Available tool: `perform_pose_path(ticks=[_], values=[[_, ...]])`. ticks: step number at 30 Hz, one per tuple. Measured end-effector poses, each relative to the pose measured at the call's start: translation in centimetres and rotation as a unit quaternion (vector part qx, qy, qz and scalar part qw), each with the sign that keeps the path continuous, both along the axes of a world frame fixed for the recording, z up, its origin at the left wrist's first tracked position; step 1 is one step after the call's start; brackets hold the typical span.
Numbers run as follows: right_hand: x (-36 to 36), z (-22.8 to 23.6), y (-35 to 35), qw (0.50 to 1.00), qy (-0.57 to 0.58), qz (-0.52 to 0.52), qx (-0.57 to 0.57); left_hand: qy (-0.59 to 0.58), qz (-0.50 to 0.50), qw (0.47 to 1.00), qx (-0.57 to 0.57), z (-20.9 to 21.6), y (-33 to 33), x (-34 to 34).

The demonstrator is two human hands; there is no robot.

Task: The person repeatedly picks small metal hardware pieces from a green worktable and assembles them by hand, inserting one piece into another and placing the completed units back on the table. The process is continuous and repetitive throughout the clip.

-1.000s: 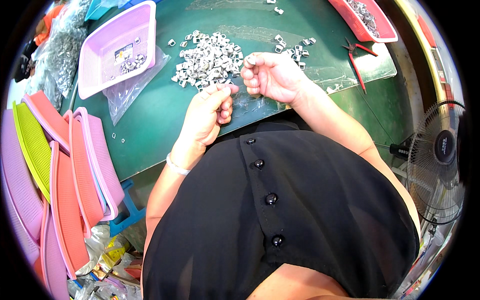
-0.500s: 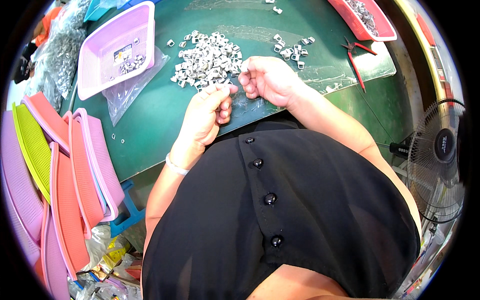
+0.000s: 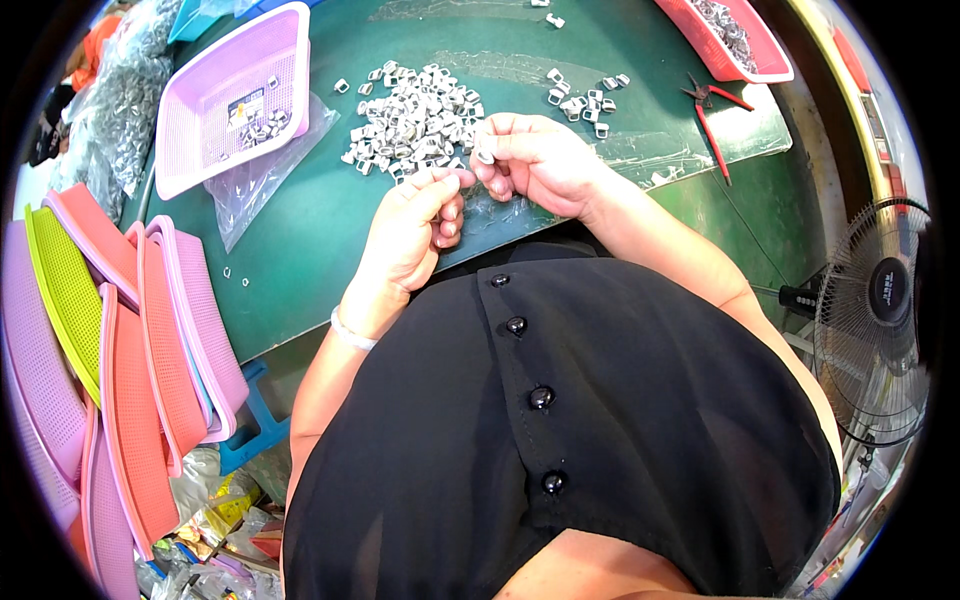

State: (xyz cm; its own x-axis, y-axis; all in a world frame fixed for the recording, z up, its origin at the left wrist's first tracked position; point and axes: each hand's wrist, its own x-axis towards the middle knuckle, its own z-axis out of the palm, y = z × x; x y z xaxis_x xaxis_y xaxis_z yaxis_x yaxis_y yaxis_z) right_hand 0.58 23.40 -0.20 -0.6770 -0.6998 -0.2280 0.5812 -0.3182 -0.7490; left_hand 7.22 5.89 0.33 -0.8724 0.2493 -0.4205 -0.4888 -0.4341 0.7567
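Near the front edge of the green table, both my hands are close together beside a heap of small silvery metal buckles (image 3: 415, 120). My right hand (image 3: 535, 165) is closed, with a small metal buckle (image 3: 486, 156) pinched between thumb and forefinger. Just left of it, my left hand (image 3: 415, 220) is closed too, thumb pressed to forefinger, its other fingers curled; whatever it pinches is too small or hidden to make out. A smaller group of buckles (image 3: 590, 103) lies to the right, beyond my right hand.
A pink-lilac basket (image 3: 180, 150) holding some metal pieces stands on a clear plastic bag (image 3: 265, 180) at the left. Red-handled pliers (image 3: 712, 125) lie right, near a red basket (image 3: 700, 45) of metal parts. Stacked baskets (image 3: 150, 350) fill the left; a fan (image 3: 870, 330) stands right.
My right hand has shifted slightly left and toward me, and the buckle in its fingertips now sits lower. The left hand has hardly moved.
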Motion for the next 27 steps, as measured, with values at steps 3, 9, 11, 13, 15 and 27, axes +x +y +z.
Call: perform_pose_path(ticks=[3,9,11,13,15,27], values=[[0.0,0.0,0.1,1.0,-0.001,0.009,-0.016,-0.001,-0.002,1.0,0.001,-0.1,-0.1,0.0],[0.0,-0.2,0.1,0.995,-0.039,0.036,-0.081,-0.006,0.009,1.0,0.005,-0.1,-0.1,0.2],[-0.1,0.0,0.1,0.995,-0.045,0.041,-0.085,-0.007,0.009,1.0,0.006,0.0,0.0,0.2],[0.0,0.0,0.1,0.994,-0.049,0.045,-0.09,-0.006,0.008,1.0,0.007,0.0,0.0,0.1],[0.0,-0.1,0.1,0.994,-0.051,0.041,-0.085,-0.005,0.011,1.0,0.011,-0.1,-0.1,0.2],[0.9,0.7,-0.5,0.992,0.016,-0.055,0.113,0.002,0.013,1.0,0.003,0.8,0.6,0.0]])
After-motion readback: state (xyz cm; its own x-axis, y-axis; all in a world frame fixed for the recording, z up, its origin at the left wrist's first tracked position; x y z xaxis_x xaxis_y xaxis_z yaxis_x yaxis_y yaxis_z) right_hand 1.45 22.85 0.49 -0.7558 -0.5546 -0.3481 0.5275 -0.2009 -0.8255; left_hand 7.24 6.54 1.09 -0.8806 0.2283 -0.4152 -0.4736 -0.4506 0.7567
